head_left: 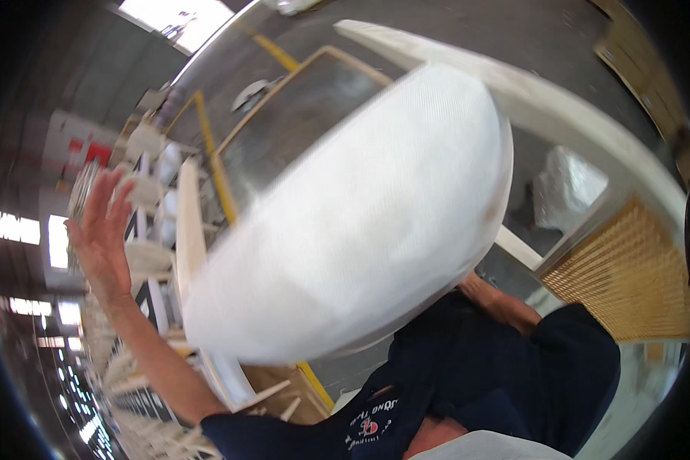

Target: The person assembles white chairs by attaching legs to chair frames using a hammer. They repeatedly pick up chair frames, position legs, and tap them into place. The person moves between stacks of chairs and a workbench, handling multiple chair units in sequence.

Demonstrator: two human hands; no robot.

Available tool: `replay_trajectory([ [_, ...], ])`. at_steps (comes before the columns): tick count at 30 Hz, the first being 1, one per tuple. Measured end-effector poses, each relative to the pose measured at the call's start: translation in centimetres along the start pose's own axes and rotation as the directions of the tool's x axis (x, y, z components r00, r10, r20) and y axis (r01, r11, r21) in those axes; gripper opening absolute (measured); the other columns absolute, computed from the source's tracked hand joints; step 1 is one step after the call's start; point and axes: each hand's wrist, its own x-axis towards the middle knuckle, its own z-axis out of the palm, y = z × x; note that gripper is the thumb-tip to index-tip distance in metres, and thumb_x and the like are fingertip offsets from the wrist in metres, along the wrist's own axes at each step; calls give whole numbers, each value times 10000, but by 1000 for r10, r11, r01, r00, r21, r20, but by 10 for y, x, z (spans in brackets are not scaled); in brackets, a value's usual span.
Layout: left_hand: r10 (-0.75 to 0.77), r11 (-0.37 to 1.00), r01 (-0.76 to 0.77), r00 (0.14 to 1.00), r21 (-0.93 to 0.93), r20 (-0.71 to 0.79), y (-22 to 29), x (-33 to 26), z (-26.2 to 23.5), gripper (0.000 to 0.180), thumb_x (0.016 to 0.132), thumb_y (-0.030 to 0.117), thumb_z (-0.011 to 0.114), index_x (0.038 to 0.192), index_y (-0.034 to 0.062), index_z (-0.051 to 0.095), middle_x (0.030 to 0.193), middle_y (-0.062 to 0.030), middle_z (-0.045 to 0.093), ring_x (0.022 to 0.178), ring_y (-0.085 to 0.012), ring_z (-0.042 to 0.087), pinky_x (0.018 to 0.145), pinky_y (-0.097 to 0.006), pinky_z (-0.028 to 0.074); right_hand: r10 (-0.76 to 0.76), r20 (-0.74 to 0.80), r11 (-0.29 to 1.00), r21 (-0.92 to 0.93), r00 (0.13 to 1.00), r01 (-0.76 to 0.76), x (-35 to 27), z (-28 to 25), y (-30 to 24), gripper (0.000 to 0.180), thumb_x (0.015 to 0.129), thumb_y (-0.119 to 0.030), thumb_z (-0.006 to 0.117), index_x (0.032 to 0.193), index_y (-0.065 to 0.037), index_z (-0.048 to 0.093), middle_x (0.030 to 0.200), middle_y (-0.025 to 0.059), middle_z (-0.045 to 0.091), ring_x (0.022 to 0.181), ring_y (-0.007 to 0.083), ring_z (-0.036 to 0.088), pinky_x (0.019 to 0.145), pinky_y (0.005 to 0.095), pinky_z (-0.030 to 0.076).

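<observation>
Tilted in front of me is a chair with a white padded seat [360,222], smeared by motion. Pale wooden legs, one [192,222] by its left end, and a curved rail [560,115] belong to it. A woven cane panel [629,276] shows at its right. My left hand [103,230] is raised beyond the seat's left end, fingers spread, holding nothing. At the seat's lower right edge, my right hand [471,285] reaches in against the chair and appears to hold it; the seat hides its fingers.
Many pale chair frames and white seats [149,261] stand in rows on the left. Yellow floor lines [207,146] edge a wood-rimmed dark panel [307,107]. Clear plastic wrapping [567,188] lies beyond the chair. Cardboard boxes [640,73] are stacked at the far right.
</observation>
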Motion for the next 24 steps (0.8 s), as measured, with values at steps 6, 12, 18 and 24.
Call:
replay_trajectory([
  [6, -304, 949, 290, 741, 124, 599, 5, 78, 319, 950, 880, 774, 229, 1455, 24, 327, 1448, -146, 427, 1280, -283, 470, 1090, -456, 283, -249, 40, 867, -437, 968, 241, -113, 45, -148, 686, 960, -579, 275, 1475, -126, 296, 1505, 157, 319, 1354, 369, 343, 1063, 577, 300],
  [12, 56, 659, 345, 864, -668, 501, 118, 118, 541, 617, 948, 517, 440, 1154, -63, 480, 1175, -197, 566, 1118, -279, 566, 955, -392, 466, -521, 150, 622, -608, 840, 494, -250, 53, -298, 673, 962, -560, 290, 1470, -119, 303, 1501, 180, 317, 1358, 378, 333, 1074, 590, 279],
  [18, 342, 749, 8, 852, -663, 396, 297, 145, 635, 380, 923, 356, 514, 911, -18, 575, 834, -132, 624, 753, -237, 626, 701, -359, 535, -653, 57, 664, -437, 755, 607, -325, 8, -358, 659, 964, -540, 306, 1464, -111, 309, 1496, 203, 315, 1363, 387, 323, 1084, 603, 258],
  [24, 477, 338, 553, 597, -762, 645, 301, 70, 807, 386, 850, 393, 675, 826, 30, 547, 627, -49, 535, 573, -212, 566, 568, -385, 520, -632, -384, 661, 186, 673, 727, -345, -106, -316, 646, 966, -521, 321, 1459, -103, 316, 1492, 225, 313, 1367, 396, 312, 1095, 616, 237],
])
